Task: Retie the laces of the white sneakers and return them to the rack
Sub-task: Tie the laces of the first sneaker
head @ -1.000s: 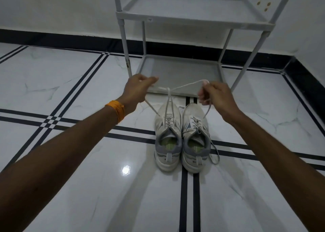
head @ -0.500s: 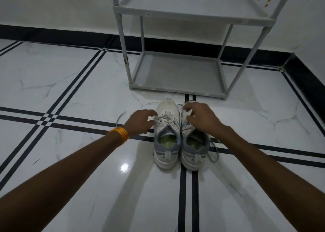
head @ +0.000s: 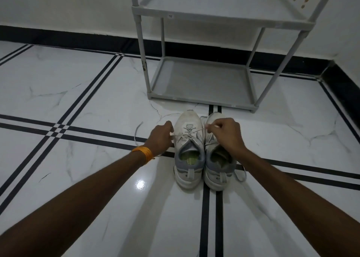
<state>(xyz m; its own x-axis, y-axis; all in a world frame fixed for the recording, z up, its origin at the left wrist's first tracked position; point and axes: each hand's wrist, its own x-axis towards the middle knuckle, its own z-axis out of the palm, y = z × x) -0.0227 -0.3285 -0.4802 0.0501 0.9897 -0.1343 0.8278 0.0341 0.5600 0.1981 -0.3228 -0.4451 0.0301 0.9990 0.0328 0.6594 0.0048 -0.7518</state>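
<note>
Fingers (head: 171, 134) of left hand (head: 160, 137) pinched shut on one end of the lace (head: 191, 132), right hand (head: 226, 133) fingers clamped on the other end, lace pulled taut across the left sneaker (head: 189, 151) between them. Right sneaker (head: 218, 159) sitting touching it, directly under the right hand, its own lace (head: 240, 175) trailing loose on the floor (head: 87, 100) back near the right wrist. Orange band (head: 144, 152) on the left wrist. Grey rack (head: 200, 81) just beyond both sets of fingers, both shelves bare, sneakers still on the floor in front of it
</note>
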